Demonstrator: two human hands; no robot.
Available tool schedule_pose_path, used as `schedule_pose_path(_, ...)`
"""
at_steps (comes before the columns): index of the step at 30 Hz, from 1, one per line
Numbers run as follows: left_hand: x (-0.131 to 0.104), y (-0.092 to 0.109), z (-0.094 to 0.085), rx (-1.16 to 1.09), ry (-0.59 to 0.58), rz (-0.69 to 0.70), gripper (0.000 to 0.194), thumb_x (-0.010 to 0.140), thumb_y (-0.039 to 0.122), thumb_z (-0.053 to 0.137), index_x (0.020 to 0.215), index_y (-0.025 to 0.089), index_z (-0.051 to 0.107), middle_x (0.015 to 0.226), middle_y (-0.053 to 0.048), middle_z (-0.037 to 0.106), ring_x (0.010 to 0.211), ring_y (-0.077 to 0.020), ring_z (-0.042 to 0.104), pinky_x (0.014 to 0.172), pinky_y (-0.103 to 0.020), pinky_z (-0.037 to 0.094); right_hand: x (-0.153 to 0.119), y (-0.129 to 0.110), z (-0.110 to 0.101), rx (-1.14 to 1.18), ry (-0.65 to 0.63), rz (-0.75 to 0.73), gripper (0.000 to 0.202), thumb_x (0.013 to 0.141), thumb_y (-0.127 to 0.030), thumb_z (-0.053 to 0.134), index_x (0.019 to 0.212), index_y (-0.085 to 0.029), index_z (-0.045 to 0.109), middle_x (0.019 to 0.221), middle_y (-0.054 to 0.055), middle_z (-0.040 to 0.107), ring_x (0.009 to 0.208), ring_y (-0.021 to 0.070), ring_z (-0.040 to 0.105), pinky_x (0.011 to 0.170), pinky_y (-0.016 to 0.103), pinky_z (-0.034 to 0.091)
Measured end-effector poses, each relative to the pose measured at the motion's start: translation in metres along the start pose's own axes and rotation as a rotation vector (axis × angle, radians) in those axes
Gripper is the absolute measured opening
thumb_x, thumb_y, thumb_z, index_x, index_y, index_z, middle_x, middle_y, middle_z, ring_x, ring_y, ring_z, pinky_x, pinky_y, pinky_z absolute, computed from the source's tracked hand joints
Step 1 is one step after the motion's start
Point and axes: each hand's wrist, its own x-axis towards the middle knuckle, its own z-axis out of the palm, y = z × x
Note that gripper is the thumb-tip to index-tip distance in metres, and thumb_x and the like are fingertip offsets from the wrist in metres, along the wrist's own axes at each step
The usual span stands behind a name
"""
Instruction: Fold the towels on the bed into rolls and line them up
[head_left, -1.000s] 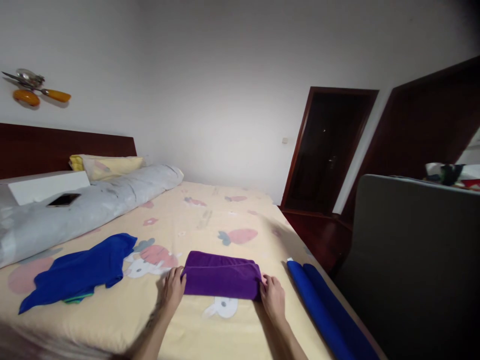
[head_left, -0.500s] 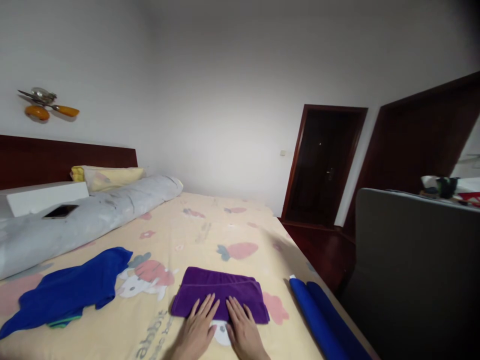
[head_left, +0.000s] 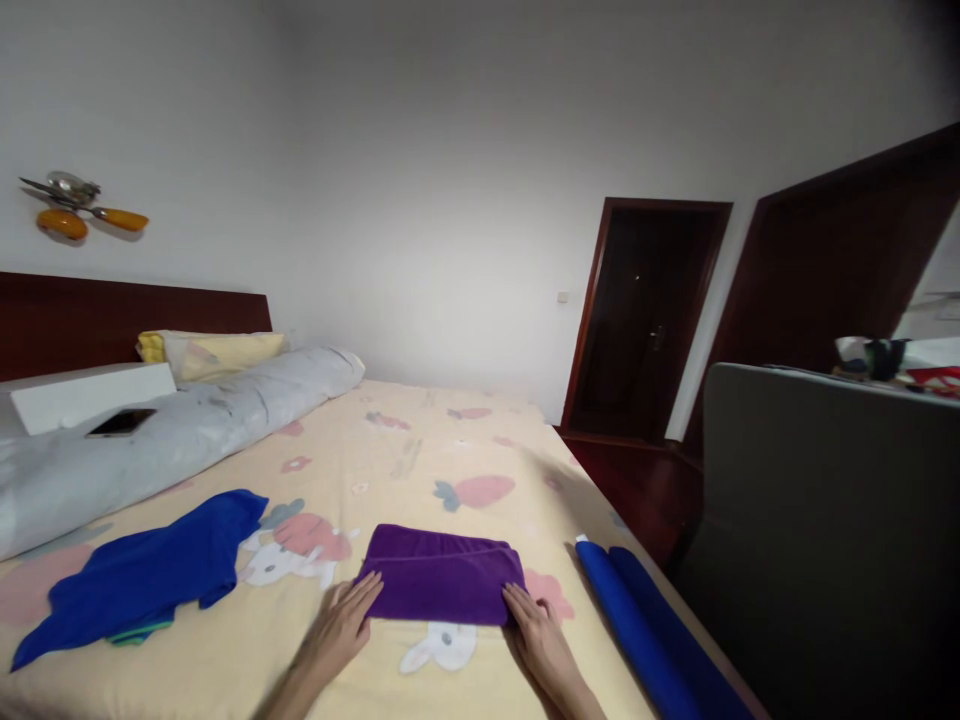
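Observation:
A folded purple towel (head_left: 442,585) lies on the bed in front of me, its top layer's edge running across it. My left hand (head_left: 346,618) is at its near left corner, fingers over the edge and thumb low beside it. At the near right corner, my right hand (head_left: 536,625) has its fingers bent over the edge; its thumb is mostly hidden. Both hands are closed on the towel's sides. Left of the towel, a blue cloth (head_left: 154,575) with a green-trimmed edge lies loosely spread.
Rolled blue cloth (head_left: 637,630) lies along the bed's right edge. Across the bed's head side stretches a long grey bolster (head_left: 247,405) with a phone (head_left: 124,423) on it, near a white box (head_left: 97,390) and a yellow pillow (head_left: 232,352). A dark grey panel (head_left: 817,520) stands at right.
My hands have moved apart, from lying flat on the towel's near middle to its left and right near corners. The towel's near edge now looks straighter.

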Motion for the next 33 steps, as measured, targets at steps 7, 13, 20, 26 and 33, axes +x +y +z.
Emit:
schedule_pose_path(7,0.006,0.006,-0.016,-0.122,0.043,-0.012,0.061,0.070,0.001,0.041,0.121,0.026,0.064,0.122,-0.004,0.068,0.116,-0.0197,0.061,0.104,-0.041,0.042,0.003,-0.015,-0.025,0.021,0.035,0.028,0.060,0.064,-0.002,0.038,0.115,-0.016,0.065,0.122,0.012,0.066,0.114,0.0241,0.061,0.096,0.039,0.040)
schedule_pose_path(13,0.000,0.017,-0.034,-0.264,0.125,-0.170,0.039,0.069,0.008,0.043,0.094,0.023,0.070,0.092,-0.005,0.072,0.092,-0.0222,0.064,0.091,-0.039,0.048,-0.010,-0.020,-0.052,0.158,0.045,0.120,0.034,0.074,-0.015,0.040,0.094,-0.021,0.067,0.093,0.007,0.071,0.090,0.0235,0.063,0.085,0.036,0.042)
schedule_pose_path(20,0.030,0.008,-0.017,-0.358,0.070,-0.493,0.039,0.077,0.012,0.043,0.109,0.021,0.063,0.114,-0.004,0.069,0.109,-0.0162,0.062,0.096,-0.029,0.045,0.013,-0.007,-0.040,0.216,0.104,0.208,0.041,0.078,-0.017,0.040,0.112,-0.019,0.062,0.111,0.008,0.068,0.104,0.0219,0.061,0.092,0.033,0.044)
schedule_pose_path(26,0.040,0.008,-0.004,-0.169,0.076,-0.572,0.040,0.078,0.012,0.045,0.113,0.021,0.064,0.120,-0.009,0.066,0.119,-0.0257,0.055,0.102,-0.048,0.038,0.026,-0.009,-0.022,-0.015,0.221,0.381,0.043,0.082,-0.015,0.040,0.119,-0.016,0.063,0.112,0.016,0.066,0.110,0.0328,0.057,0.097,0.051,0.037)
schedule_pose_path(33,0.050,0.072,0.010,-0.019,0.062,-0.031,0.076,0.077,0.007,0.037,0.151,0.022,0.028,0.156,-0.003,0.030,0.143,-0.0187,0.028,0.117,-0.040,0.026,0.040,-0.076,0.013,0.077,0.132,-0.018,0.055,0.090,-0.019,0.033,0.145,-0.019,0.040,0.151,0.010,0.038,0.140,0.0264,0.034,0.113,0.049,0.028)
